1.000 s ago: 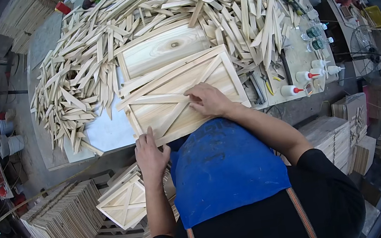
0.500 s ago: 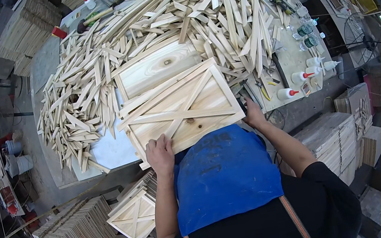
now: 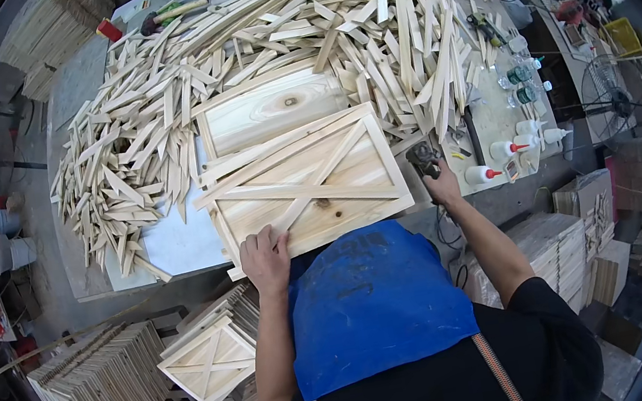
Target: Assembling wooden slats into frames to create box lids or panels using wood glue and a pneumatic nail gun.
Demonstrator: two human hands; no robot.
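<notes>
In front of me lies a framed wooden panel (image 3: 339, 213) with crossing diagonal strips on its face. My left hand (image 3: 266, 260) grips its near edge toward the left, fingers bent over the face beside the lower end of a diagonal strip (image 3: 323, 174). Just off the panel's right edge, my right hand (image 3: 443, 184) is wrapped round the grip of a dark pistol-shaped tool (image 3: 423, 157), its exact kind unclear. A second panel (image 3: 274, 108) with a bare, knotted face lies partly under the first, on its far side.
A big heap of loose wood strips (image 3: 137, 137) covers the far and left parts of the table. Glue bottles with red tips (image 3: 481, 174) and clear plastic bottles (image 3: 519, 75) stand at the right. Stacked panels (image 3: 107, 382) sit on the floor at left, more (image 3: 548, 249) at right.
My right hand has come up from beside the panel's right edge, bringing the dark tool into plain view. My left hand keeps its place on the panel. The whole view has shifted slightly.
</notes>
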